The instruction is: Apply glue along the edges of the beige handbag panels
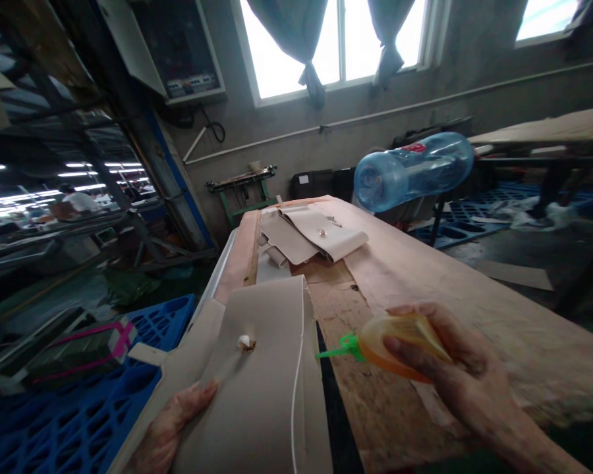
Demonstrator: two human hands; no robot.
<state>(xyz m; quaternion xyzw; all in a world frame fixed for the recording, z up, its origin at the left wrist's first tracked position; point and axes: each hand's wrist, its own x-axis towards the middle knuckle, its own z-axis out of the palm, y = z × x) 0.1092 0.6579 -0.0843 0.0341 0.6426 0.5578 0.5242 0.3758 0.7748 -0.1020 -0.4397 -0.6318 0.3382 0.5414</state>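
My right hand (454, 378) grips a small orange squeeze bottle (400, 342) whose green nozzle (338, 347) points left toward a beige leather piece (261, 375). That piece lies flat at the near end of the workbench, with a small white blob and metal snap (246, 342) near its middle. My left hand (170, 424) presses on the piece's lower left edge, fingers spread flat. A thin white cord (299, 368) runs down the piece's right side.
A stack of finished beige pieces (316, 238) lies farther up the paper-covered workbench (449, 283). A large blue water bottle (412, 171) lies on its side beyond the bench. Blue plastic pallets (79, 408) sit on the floor at left, with windows behind.
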